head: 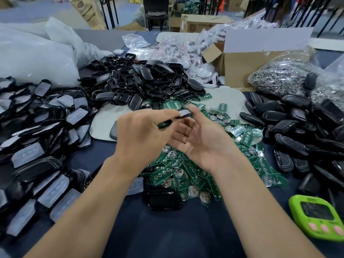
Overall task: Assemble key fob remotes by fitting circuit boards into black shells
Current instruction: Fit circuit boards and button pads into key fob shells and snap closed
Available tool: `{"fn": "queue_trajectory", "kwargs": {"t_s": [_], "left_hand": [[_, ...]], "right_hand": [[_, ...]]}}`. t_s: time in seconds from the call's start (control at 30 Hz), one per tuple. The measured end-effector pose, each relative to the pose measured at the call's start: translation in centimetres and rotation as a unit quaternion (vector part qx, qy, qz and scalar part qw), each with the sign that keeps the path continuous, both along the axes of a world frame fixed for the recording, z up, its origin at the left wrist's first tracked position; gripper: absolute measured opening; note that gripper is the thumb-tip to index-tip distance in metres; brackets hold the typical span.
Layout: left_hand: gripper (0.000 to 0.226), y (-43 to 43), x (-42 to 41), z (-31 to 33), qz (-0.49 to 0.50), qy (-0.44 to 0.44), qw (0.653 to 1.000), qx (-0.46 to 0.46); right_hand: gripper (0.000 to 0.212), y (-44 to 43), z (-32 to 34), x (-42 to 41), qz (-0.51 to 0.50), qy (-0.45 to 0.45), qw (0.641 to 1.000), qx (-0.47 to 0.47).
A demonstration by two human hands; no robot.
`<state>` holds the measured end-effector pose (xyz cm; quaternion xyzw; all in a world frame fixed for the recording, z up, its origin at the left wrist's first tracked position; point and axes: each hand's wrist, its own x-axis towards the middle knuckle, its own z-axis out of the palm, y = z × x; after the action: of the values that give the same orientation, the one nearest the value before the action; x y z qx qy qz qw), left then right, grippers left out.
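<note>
Shell (184, 114) pinched in the left hand (141, 131), raised above the circuit boards (167, 175), likely for fitting; right hand (202, 140), fingers relaxed, steadies its tip.

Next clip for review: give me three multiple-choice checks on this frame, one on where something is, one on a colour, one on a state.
1. Where on the table does the timer lie?
A. far left
B. near right
C. dead centre

2. What colour are the loose circuit boards in the middle pile?
A. green
B. blue
C. red

3. What is the left hand doing?
A. open and empty
B. curled into an empty fist
C. gripping a black shell

Answers:
1. B, since the lime-green timer sits at the lower right edge of the head view.
2. A, since the boards are green with silver coin-cell holders.
3. C, since its fingers close round one end of the shell, raised above the boards.
</note>
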<state>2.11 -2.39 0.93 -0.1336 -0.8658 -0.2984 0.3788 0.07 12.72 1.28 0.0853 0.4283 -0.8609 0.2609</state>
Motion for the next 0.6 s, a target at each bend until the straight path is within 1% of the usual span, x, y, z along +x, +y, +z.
{"fn": "queue_trajectory", "kwargs": {"t_s": [0.07,0.17,0.23,0.3,0.37,0.4,0.47,0.53,0.57,0.6], "left_hand": [[0.018,0.0,0.0,-0.2,-0.002,-0.017,1.000,0.002],[0.020,-0.1,-0.2,-0.4,0.002,-0.095,0.991,0.091],[0.030,-0.1,-0.5,-0.3,0.003,-0.142,0.982,0.126],[0.044,-0.1,-0.7,0.1,-0.007,-0.177,0.973,0.146],[0.059,-0.2,-1.0,0.3,-0.016,-0.212,0.959,0.187],[0.065,-0.1,-1.1,0.4,-0.028,-0.245,0.940,0.234],[0.070,0.1,-1.2,0.7,-0.060,-0.321,0.882,0.341],[0.065,0.1,-1.3,0.7,-0.104,-0.365,0.826,0.416],[0.059,0.0,-1.2,0.7,-0.123,-0.373,0.805,0.445],[0.052,-0.2,-1.2,0.6,-0.134,-0.375,0.792,0.463]], "right_hand": [[0.034,0.3,0.1,0.0,0.001,-0.019,0.999,-0.042],[0.025,0.8,0.0,0.0,0.004,-0.023,0.996,-0.089],[0.025,0.9,-0.3,-0.3,0.003,-0.017,0.994,-0.103],[0.032,0.9,-0.6,-0.5,-0.015,-0.017,0.993,-0.117],[0.030,1.1,-0.8,-0.7,-0.029,-0.021,0.990,-0.136],[0.028,1.2,-0.9,-0.8,-0.036,-0.021,0.989,-0.143],[0.029,1.5,-1.0,-1.0,-0.055,-0.021,0.986,-0.154],[0.032,1.9,-1.1,-1.3,-0.072,-0.018,0.985,-0.156],[0.030,1.9,-1.1,-1.4,-0.074,-0.013,0.986,-0.148],[0.026,2.0,-1.1,-1.5,-0.074,-0.004,0.988,-0.134]]}}
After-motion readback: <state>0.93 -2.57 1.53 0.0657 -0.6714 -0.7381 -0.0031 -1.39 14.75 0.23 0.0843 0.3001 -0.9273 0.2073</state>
